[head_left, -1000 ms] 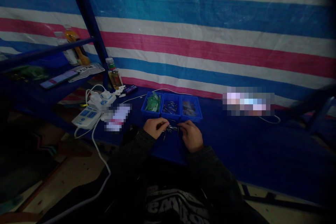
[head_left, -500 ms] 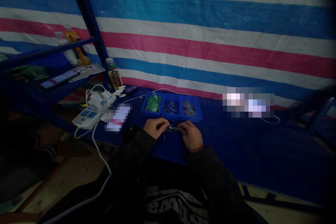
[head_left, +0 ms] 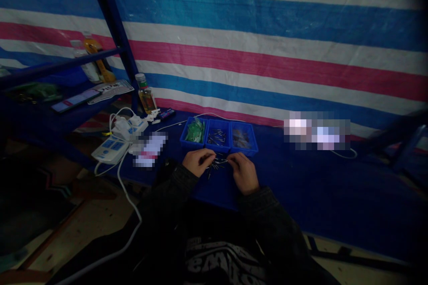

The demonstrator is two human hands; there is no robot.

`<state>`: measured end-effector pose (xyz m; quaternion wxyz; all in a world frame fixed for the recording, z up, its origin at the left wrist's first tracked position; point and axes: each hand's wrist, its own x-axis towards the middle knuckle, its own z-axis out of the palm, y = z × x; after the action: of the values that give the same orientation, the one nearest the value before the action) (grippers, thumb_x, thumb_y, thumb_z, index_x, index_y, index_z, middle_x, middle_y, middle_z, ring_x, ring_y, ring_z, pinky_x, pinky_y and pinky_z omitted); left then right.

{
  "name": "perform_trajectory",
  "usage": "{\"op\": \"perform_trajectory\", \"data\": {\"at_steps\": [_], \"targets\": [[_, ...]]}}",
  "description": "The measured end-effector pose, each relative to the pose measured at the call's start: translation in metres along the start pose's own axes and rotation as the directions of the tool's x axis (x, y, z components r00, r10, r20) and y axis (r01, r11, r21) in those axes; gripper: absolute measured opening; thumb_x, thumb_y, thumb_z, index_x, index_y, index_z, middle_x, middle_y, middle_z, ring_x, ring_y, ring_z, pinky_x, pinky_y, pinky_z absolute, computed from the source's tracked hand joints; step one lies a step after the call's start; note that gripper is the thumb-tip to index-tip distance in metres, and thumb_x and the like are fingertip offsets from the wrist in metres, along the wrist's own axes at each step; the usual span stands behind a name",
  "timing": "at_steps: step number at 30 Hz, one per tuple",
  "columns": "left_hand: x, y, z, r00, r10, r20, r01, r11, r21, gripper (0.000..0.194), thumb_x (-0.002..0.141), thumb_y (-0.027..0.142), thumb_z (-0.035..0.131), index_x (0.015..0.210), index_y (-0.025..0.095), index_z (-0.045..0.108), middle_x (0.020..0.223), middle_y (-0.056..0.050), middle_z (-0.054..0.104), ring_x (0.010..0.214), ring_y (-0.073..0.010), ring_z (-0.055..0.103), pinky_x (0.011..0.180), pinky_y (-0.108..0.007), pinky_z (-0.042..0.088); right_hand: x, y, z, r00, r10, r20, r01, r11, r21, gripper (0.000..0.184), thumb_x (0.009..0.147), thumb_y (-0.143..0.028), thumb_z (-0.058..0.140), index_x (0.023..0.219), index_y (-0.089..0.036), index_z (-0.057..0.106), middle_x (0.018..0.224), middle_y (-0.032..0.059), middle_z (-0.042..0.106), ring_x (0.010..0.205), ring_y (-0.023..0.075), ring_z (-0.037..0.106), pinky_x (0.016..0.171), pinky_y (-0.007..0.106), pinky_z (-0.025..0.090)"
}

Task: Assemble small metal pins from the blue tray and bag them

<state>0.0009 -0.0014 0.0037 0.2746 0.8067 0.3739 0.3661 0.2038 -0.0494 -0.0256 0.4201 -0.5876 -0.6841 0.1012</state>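
As the left hand (head_left: 199,162) and right hand (head_left: 244,173) curl narrowly, fingers inward, over loose small metal pins (head_left: 217,162) lying between them, whether either grips a pin cannot be told. A blue bin (head_left: 219,148) of similar pins sits just beyond the hands, between two more bins (head_left: 250,146).

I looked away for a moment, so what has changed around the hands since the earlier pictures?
Very little. The right hand has shifted slightly forward; the left hand barely moved. Both remain over the small metal pins; no clear grasp or release shows. The three blue trays, bottle and power strip stayed put.
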Motion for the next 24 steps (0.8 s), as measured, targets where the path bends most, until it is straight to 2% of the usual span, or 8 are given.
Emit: {"op": "perform_trajectory", "data": {"at_steps": [8, 11, 18, 24], "targets": [[0.002, -0.003, 0.001, 0.998, 0.056, 0.012, -0.056, 0.998, 0.004, 0.024, 0.092, 0.033, 0.058, 0.103, 0.016, 0.073, 0.094, -0.006, 0.075, 0.069, -0.0126, 0.065, 0.066, -0.022, 0.049, 0.01, -0.038, 0.004, 0.989, -0.077, -0.129, 0.097, 0.984, 0.152, 0.019, 0.094, -0.015, 0.047, 0.089, -0.022, 0.064, 0.089, 0.0047, 0.066, 0.087, 0.0196, 0.063, 0.081, 0.032, 0.049], [0.002, -0.004, 0.002, 0.998, 0.061, 0.032, -0.061, 0.998, -0.017, 0.025, 0.093, 0.034, 0.057, 0.097, 0.015, 0.074, 0.09, -0.006, 0.075, 0.073, -0.0144, 0.067, 0.067, -0.022, 0.05, 0.011, -0.048, 0.011, 0.979, -0.101, -0.179, 0.134, 0.974, 0.184, 0.02, 0.094, -0.015, 0.047, 0.09, -0.022, 0.065, 0.09, 0.0048, 0.065, 0.089, 0.0194, 0.063, 0.083, 0.033, 0.05], [0.001, -0.004, 0.002, 0.994, 0.051, 0.096, -0.045, 0.997, -0.06, 0.027, 0.094, 0.035, 0.055, 0.098, 0.015, 0.072, 0.081, -0.005, 0.074, 0.074, -0.0153, 0.068, 0.068, -0.022, 0.05, 0.003, -0.044, 0.016, 0.978, -0.097, -0.182, 0.132, 0.973, 0.189, 0.016, 0.094, -0.018, 0.051, 0.094, -0.022, 0.067, 0.093, 0.0053, 0.066, 0.089, 0.0192, 0.063, 0.083, 0.033, 0.051], [0.001, -0.004, 0.001, 0.995, 0.036, 0.091, -0.031, 0.998, -0.057, 0.027, 0.095, 0.035, 0.054, 0.099, 0.015, 0.072, 0.079, -0.004, 0.074, 0.073, -0.0148, 0.068, 0.067, -0.021, 0.049, 0.001, -0.043, 0.014, 0.976, -0.089, -0.2, 0.125, 0.976, 0.177, 0.015, 0.095, -0.019, 0.051, 0.093, -0.022, 0.066, 0.092, 0.0053, 0.066, 0.088, 0.0192, 0.063, 0.082, 0.033, 0.051]]}}
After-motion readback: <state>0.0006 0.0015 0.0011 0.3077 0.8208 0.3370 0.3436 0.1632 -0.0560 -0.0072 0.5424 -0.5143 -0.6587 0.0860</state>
